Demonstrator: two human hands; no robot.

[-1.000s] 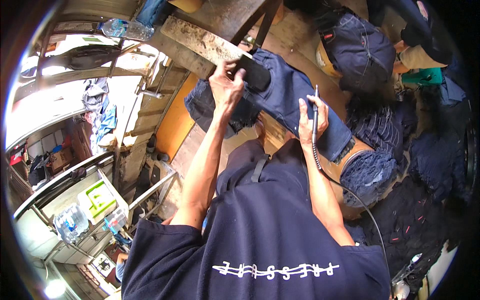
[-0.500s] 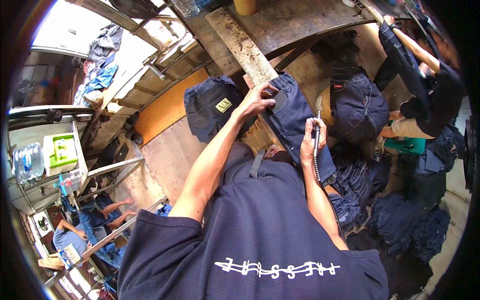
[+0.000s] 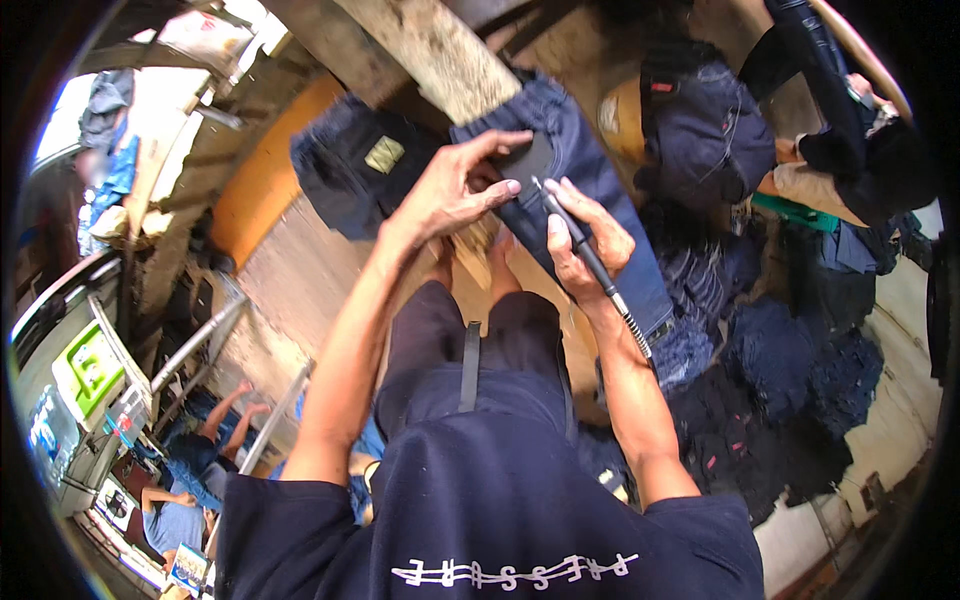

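Navy denim trousers (image 3: 610, 225) are drawn over the end of a long worn wooden board (image 3: 440, 60), in front of me. On the cloth shows a dark grey rounded patch (image 3: 528, 168). My left hand (image 3: 455, 190) is at the patch's left edge, index finger and thumb stretched apart on either side. It grips nothing that I can make out. In my right hand (image 3: 595, 240) is a black pen-shaped rotary tool (image 3: 580, 240), its metal tip by the patch's lower edge. A coiled spring sleeve and cord run from its back end along my forearm.
Dark trousers with a pale label (image 3: 365, 165) hang left of the board. More dark trousers (image 3: 705, 140) hang at right, near another person's arm (image 3: 815, 190). Denim heaps (image 3: 780, 350) lie at lower right. At left stand a metal rail (image 3: 205, 335) and a green tray (image 3: 88, 368).
My right hand has brought the tool up and left to the patch. My left hand has shifted, its thumb and index finger now spread. The whole view has tilted.
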